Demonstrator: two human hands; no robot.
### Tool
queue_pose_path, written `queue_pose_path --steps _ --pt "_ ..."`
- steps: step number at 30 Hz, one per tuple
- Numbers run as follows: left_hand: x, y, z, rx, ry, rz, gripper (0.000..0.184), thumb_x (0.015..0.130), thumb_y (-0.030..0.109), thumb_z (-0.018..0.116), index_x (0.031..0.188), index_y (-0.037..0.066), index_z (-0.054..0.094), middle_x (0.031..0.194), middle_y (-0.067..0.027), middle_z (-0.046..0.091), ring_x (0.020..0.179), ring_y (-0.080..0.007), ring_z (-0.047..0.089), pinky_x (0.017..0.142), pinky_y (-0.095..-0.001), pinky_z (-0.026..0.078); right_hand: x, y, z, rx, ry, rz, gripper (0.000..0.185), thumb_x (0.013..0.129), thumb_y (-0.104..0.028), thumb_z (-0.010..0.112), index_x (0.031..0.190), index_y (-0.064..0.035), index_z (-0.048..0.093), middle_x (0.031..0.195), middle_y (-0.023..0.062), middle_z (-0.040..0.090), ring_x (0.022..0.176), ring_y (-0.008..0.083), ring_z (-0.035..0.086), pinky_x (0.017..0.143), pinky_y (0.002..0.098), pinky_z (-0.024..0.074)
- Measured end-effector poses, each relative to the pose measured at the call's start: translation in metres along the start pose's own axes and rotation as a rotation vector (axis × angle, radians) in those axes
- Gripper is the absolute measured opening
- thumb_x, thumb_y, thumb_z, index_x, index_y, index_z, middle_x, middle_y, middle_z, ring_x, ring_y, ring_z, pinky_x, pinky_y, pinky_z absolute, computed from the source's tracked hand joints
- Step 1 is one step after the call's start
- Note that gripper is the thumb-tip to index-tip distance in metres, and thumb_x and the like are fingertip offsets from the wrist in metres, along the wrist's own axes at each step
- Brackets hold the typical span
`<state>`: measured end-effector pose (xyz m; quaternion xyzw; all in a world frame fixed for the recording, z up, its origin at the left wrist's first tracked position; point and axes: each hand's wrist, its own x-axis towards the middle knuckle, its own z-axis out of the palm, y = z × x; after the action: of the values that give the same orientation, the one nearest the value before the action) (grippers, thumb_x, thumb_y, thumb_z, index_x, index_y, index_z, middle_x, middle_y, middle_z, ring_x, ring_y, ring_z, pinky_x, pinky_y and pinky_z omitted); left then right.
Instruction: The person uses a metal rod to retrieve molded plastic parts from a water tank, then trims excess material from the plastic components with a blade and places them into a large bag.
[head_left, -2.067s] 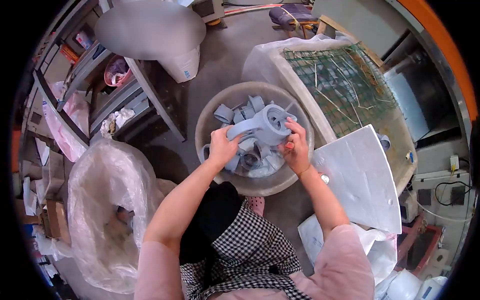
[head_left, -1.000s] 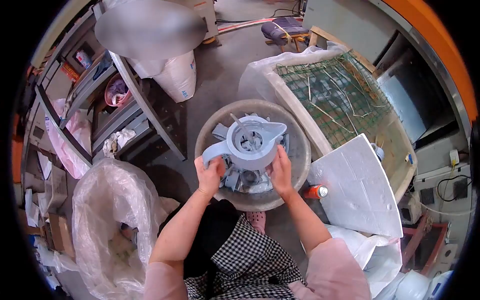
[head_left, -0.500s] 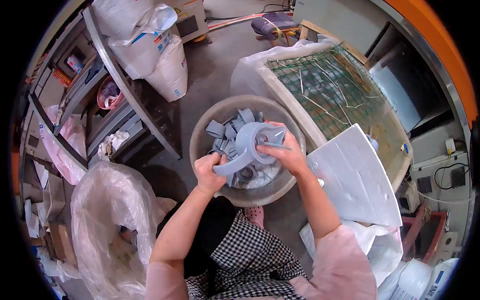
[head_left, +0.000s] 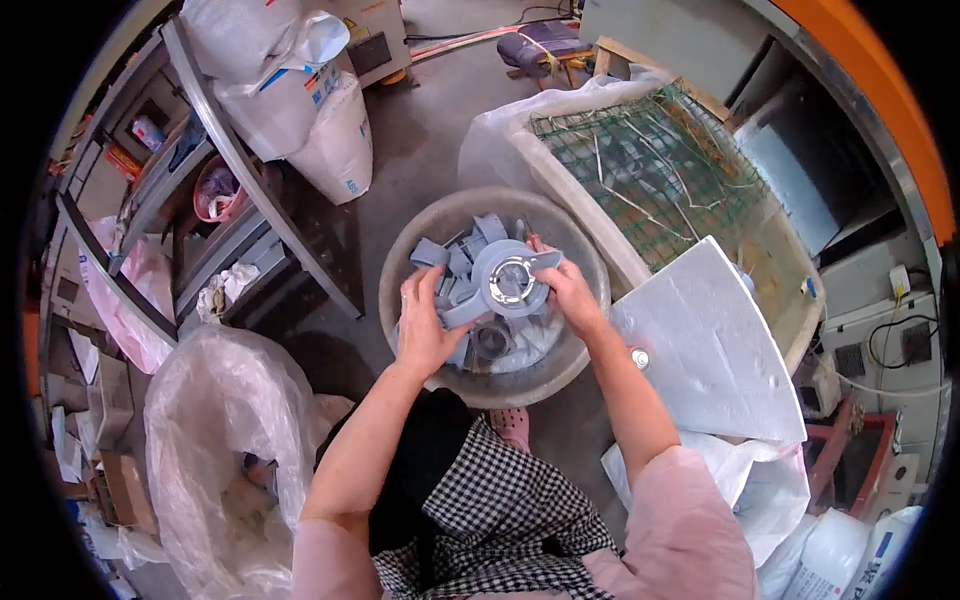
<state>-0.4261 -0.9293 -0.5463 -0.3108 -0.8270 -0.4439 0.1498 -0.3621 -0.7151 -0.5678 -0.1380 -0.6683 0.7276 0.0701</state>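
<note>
A grey-blue plastic jug-shaped part [head_left: 494,262] is held over a round tub [head_left: 405,235], its round opening with a ring inside facing up. My left hand [head_left: 428,322] grips its handle at the left, the fingers wrapped partly round it. On the right side, my right hand [head_left: 572,293] is closed on the spout end. Below, the tub holds several grey plastic pieces [head_left: 462,258] and a clear plastic bag [head_left: 530,345].
A clear-lined bin [head_left: 190,420] stands at the left. To the right are a white foam board [head_left: 700,340], a spray can [head_left: 640,357] and a large container [head_left: 630,262] with green netting [head_left: 640,165]. White sacks [head_left: 335,145] stand behind a metal rack [head_left: 240,160].
The jug-shaped part has turned so its round opening faces up towards me. My left hand has shifted its hold along the handle, and my right hand has moved from the opening to the spout.
</note>
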Motion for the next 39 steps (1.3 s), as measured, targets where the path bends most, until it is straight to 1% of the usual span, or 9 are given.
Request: queue_pose_path --steps 1,5,15,25,28,31,34,36,39 --pt "0.001 0.004 -0.006 0.0 -0.087 0.055 0.052 0.061 0.012 0.078 0.109 0.012 0.057 0.119 -0.0149 0.048 0.115 -0.0354 0.043 0.098 -0.0434 0.035 0.002 0.005 0.001 -0.034 0.041 -0.022 0.053 0.084 -0.022 0.054 0.13 0.0007 0.042 0.125 0.0082 0.053 0.11 0.0177 0.051 0.091 0.0301 0.0394" --pt "0.004 0.001 0.001 0.229 -0.336 0.604 0.046 0.064 0.018 0.074 0.107 0.016 0.06 0.123 -0.0106 0.049 0.124 -0.0265 0.039 0.099 -0.0479 0.031 0.005 0.012 0.009 -0.433 0.177 -0.096 0.046 0.087 -0.03 0.047 0.127 -0.0066 0.048 0.107 0.02 0.06 0.101 0.0286 0.058 0.087 0.0333 0.0416" --pt "-0.001 0.0 0.021 0.382 -0.411 0.58 0.04 0.069 0.032 0.071 0.106 0.02 0.062 0.113 0.001 0.056 0.127 -0.0224 0.033 0.105 -0.0495 0.01 -0.002 0.006 0.017 -0.686 0.13 -0.149 0.04 0.089 -0.03 0.041 0.12 -0.0057 0.052 0.089 0.0261 0.06 0.089 0.0424 0.056 0.078 0.0468 0.0416" --pt "0.002 -0.006 0.023 0.385 -0.428 0.591 0.044 0.065 0.031 0.073 0.105 0.017 0.061 0.113 -0.0027 0.053 0.124 -0.024 0.035 0.104 -0.0494 0.015 -0.001 0.01 0.017 -0.673 0.187 -0.222 0.037 0.091 -0.031 0.04 0.112 -0.0029 0.053 0.088 0.027 0.06 0.088 0.0442 0.055 0.077 0.049 0.0424" --pt "0.008 0.0 0.0 0.172 -0.302 0.45 0.063 0.062 0.023 0.078 0.12 0.014 0.054 0.13 -0.0121 0.041 0.123 -0.0292 0.037 0.099 -0.0474 0.026 0.013 0.03 -0.009 -0.749 0.227 -0.075 0.039 0.091 -0.033 0.038 0.114 -0.0038 0.052 0.093 0.0285 0.058 0.092 0.0456 0.054 0.08 0.0497 0.0412" --pt "0.01 -0.014 0.009 0.195 -0.177 0.205 0.054 0.064 0.022 0.078 0.112 0.009 0.056 0.118 -0.0132 0.051 0.112 -0.0308 0.048 0.093 -0.0424 0.034 0.01 0.023 -0.011 -0.659 0.251 -0.043 0.042 0.092 -0.035 0.037 0.118 -0.005 0.05 0.099 0.029 0.057 0.097 0.046 0.051 0.083 0.0492 0.0399" --pt "0.002 -0.061 0.023 -0.056 -0.497 0.064 0.032 0.076 0.019 0.071 0.099 0.004 0.055 0.098 -0.0099 0.06 0.086 -0.0225 0.055 0.077 -0.0329 0.042 0.019 0.036 -0.01 -0.603 0.287 -0.098 0.044 0.092 -0.036 0.039 0.118 -0.0021 0.05 0.1 0.0264 0.058 0.097 0.0424 0.054 0.085 0.0435 0.0409" --pt "0.006 -0.06 0.022 -0.272 -0.598 -0.36 0.015 0.086 0.014 0.06 0.089 0.002 0.052 0.081 -0.0038 0.06 0.068 -0.0125 0.047 0.063 -0.0265 0.04 0.03 0.053 -0.009 -0.14 0.157 -0.029 0.046 0.092 -0.036 0.043 0.117 0.0019 0.051 0.098 0.0206 0.06 0.092 0.0299 0.058 0.085 0.0359 0.0407" --pt "0.011 -0.037 0.017 -0.541 -0.589 -0.409 0.014 0.088 0.013 0.057 0.089 0.001 0.05 0.081 -0.0044 0.058 0.069 -0.0099 0.045 0.064 -0.0264 0.04 0.035 0.079 0.003 0.01 0.14 0.072 0.042 0.092 -0.036 0.046 0.105 0.0031 0.054 0.092 0.0114 0.06 0.086 0.0164 0.054 0.08 0.0295 0.0399"
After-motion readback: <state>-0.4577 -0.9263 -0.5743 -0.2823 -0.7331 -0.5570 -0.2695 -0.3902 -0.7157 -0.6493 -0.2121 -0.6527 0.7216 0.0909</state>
